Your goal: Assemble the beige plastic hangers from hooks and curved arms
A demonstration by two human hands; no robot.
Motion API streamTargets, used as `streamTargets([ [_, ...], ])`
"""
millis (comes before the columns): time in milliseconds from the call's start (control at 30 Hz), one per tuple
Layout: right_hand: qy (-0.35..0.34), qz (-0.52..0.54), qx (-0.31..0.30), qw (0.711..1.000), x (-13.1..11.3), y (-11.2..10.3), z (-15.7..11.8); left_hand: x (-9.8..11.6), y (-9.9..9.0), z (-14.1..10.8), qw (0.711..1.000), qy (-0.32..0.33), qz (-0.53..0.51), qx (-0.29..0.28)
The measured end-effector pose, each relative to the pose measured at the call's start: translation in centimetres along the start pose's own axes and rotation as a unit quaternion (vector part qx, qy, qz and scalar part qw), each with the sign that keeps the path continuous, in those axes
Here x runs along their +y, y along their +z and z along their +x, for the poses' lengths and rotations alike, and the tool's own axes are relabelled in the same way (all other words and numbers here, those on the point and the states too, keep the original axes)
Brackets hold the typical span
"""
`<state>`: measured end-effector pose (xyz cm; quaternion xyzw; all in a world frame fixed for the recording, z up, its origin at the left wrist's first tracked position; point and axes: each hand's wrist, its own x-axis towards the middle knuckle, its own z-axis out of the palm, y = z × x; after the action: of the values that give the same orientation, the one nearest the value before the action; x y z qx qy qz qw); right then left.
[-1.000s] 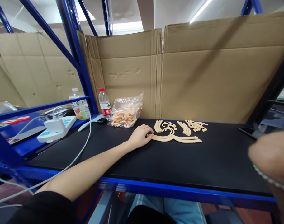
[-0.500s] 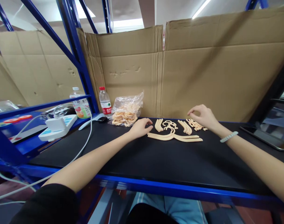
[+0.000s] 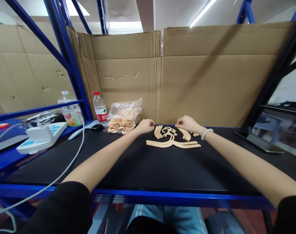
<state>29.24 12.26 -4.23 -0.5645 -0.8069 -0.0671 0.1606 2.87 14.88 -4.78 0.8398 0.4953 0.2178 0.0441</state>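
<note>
My left hand (image 3: 146,126) hovers at the back of the black table top with curled fingers; a small gap shows between thumb and fingertips, and I see nothing in it. Just right of it lie several pale wooden curved strips (image 3: 158,132). My right hand (image 3: 188,124) is bent down over a matching group of curved strips (image 3: 185,134), its fingertips drawn together by their upper ends; whether they grip a piece is hidden. Between the hands sit curly wooden pieces (image 3: 169,131). Longer wooden strips (image 3: 160,143) spread in front. Small wooden pieces (image 3: 194,134) are partly covered by my right wrist.
A clear plastic bag (image 3: 125,117) of wooden pieces stands at back left, beside a red-capped water bottle (image 3: 100,109). A white power strip (image 3: 42,139) and cable (image 3: 75,156) lie left. A dark tablet-like slab (image 3: 258,142) lies right. Cardboard (image 3: 211,78) walls the back.
My right hand has moved left and down, from over the small pieces to the right group of strips, its fingers drawing closer together. My left hand has shifted slightly. The view has turned rightward.
</note>
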Motion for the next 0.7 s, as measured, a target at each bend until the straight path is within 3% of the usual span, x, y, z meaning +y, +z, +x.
streamTargets([
  [133, 0.006, 0.019, -0.058, 0.998, 0.0, 1.0, 0.7, 0.8, 1.4, 1.0, 0.999, -0.041, 0.006, -0.023],
  [333, 0.069, 0.013, -0.078, 0.994, -1.2, 2.1, 1.5, 0.1, 2.9, 2.2, 0.995, -0.091, 0.029, -0.037],
  [533, 0.101, 0.036, -0.065, 0.992, -2.1, 3.4, 2.4, -0.8, 3.2, 2.5, 0.992, -0.108, 0.058, -0.018],
  [700, 0.126, 0.089, -0.003, 0.988, -2.1, 3.4, 2.7, -0.9, 2.5, 2.1, 0.994, -0.106, 0.031, -0.022],
])
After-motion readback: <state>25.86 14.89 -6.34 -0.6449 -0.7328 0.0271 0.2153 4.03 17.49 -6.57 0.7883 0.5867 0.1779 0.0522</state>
